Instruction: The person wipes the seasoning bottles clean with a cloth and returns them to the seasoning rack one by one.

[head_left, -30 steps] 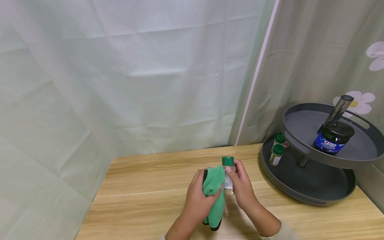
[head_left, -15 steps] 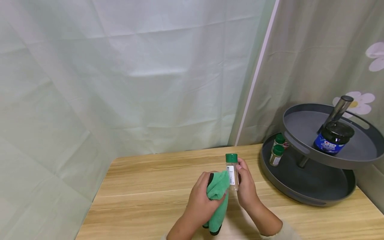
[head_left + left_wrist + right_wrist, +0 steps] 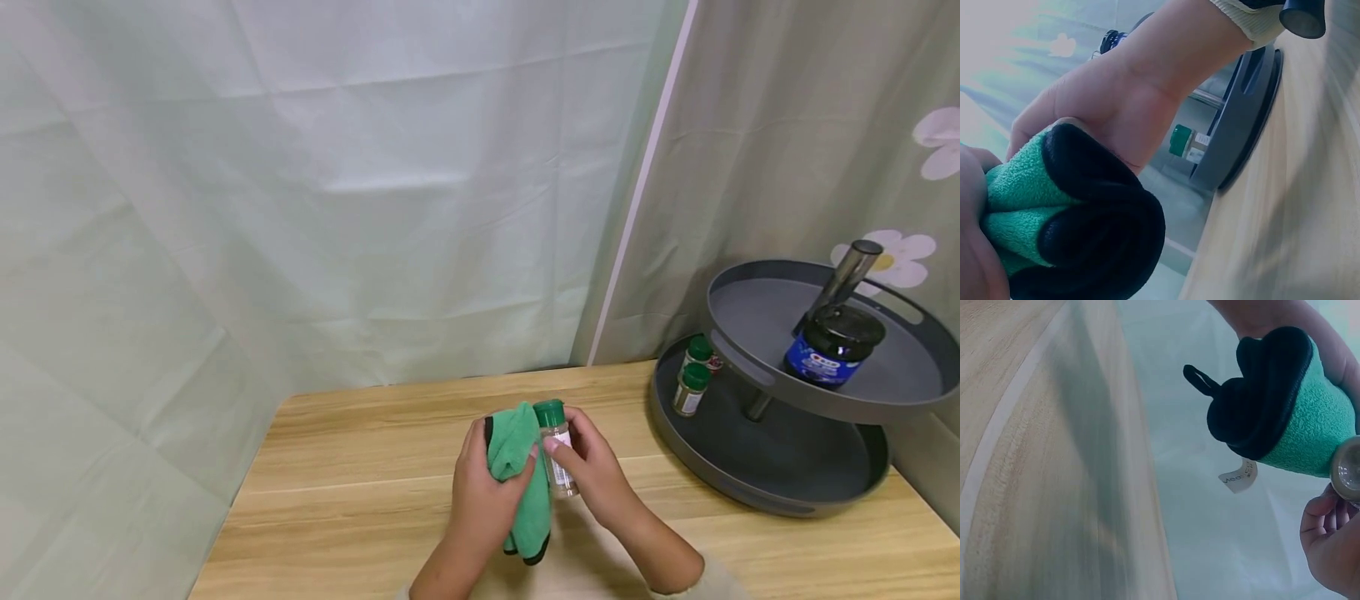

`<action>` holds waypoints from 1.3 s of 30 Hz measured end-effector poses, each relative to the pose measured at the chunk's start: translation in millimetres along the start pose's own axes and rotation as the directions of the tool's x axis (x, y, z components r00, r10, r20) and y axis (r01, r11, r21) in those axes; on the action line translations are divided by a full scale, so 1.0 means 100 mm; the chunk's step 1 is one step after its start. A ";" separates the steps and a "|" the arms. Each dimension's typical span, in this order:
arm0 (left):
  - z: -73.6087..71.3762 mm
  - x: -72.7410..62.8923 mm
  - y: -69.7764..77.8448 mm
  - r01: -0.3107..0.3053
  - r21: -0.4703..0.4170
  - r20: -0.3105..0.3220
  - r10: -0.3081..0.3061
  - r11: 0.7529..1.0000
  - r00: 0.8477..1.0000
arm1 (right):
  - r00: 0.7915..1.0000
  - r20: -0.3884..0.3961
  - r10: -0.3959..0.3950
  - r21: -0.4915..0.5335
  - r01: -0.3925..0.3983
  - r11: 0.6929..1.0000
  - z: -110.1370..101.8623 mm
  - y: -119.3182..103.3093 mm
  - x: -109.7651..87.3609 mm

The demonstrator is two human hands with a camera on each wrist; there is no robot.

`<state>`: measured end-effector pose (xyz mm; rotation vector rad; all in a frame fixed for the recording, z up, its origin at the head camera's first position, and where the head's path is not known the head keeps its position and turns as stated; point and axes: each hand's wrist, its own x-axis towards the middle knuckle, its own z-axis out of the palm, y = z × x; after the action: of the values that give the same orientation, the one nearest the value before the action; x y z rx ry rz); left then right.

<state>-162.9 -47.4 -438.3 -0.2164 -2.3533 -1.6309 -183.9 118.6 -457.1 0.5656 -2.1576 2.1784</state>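
Observation:
My left hand [image 3: 483,492] grips a bunched green cloth [image 3: 530,508] with black edging, its lower end hanging below the fingers. Beside it, my right hand [image 3: 594,468] holds a clear spice jar [image 3: 561,475] with a green lid and white label, tilted slightly to the left. The cloth's upper part lies against the jar's left side. In the right wrist view the round jar bottom [image 3: 1349,470] shows next to the green cloth [image 3: 1316,419], which has a black loop and a small white tag. The left wrist view shows the cloth's folded black edge [image 3: 1107,219] up close.
A dark grey two-tier round tray [image 3: 772,492] stands on the wooden table [image 3: 360,492] at the right. Several green-lidded spice jars [image 3: 691,390] sit on its lower tier. A dark jar with a blue label [image 3: 832,346] is on the upper tier. Curtains hang behind the table.
Both hands shifted right and then back left with the cloth and the spice jar. The jar went from upright to a slight leftward tilt, and its label turned.

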 end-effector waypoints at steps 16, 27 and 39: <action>0.07 -0.03 -0.05 0.003 0.014 0.140 -0.005 1.000 0.990 | 0.964 -0.265 -0.029 -0.057 0.014 0.998 -0.02 -0.04 0.02; 0.07 0.01 -0.10 0.177 -0.191 0.268 -0.122 0.965 0.956 | 0.955 -0.291 -0.056 -0.030 0.050 0.998 -0.15 -0.14 0.05; 0.05 0.02 -0.08 0.308 -0.321 0.313 -0.206 0.896 0.927 | 0.948 -0.293 -0.123 0.033 0.139 0.990 -0.17 -0.14 0.07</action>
<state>-167.9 -46.1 -446.6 -0.2161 -2.3250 -2.3061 -190.5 133.8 -441.2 0.3517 -1.8631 2.1019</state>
